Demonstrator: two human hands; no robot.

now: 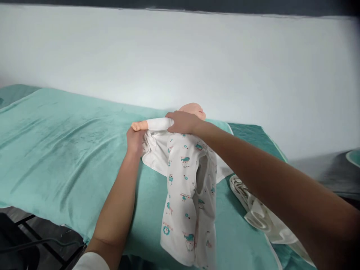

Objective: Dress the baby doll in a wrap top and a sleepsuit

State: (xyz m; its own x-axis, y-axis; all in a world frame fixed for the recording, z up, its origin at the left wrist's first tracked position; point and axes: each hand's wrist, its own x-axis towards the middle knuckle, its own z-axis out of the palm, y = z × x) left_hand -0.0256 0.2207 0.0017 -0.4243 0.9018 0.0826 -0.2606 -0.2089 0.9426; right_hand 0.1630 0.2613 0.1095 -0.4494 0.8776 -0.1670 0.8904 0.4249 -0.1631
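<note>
A baby doll (192, 108) lies at the back of the bed, its head partly hidden behind my right hand. Its arm (160, 124) points left in a plain white sleeve, with the small hand (139, 125) bare. My left hand (135, 140) is closed at the doll's hand, fingers partly hidden beside bunched white cloth. Closed around the sleeved upper arm, near the shoulder, is my right hand (184, 122). White baby clothing (182, 187) printed with teal and red figures drapes from the doll toward me, with a dark armhole-like gap on its right side.
A teal sheet (70, 150) covers the bed, slightly wrinkled at left. Folded off-white cloth (258, 213) lies at right under my forearm. The white wall (168, 56) rises behind. A black cable (42, 243) and dark frame bars are at lower left.
</note>
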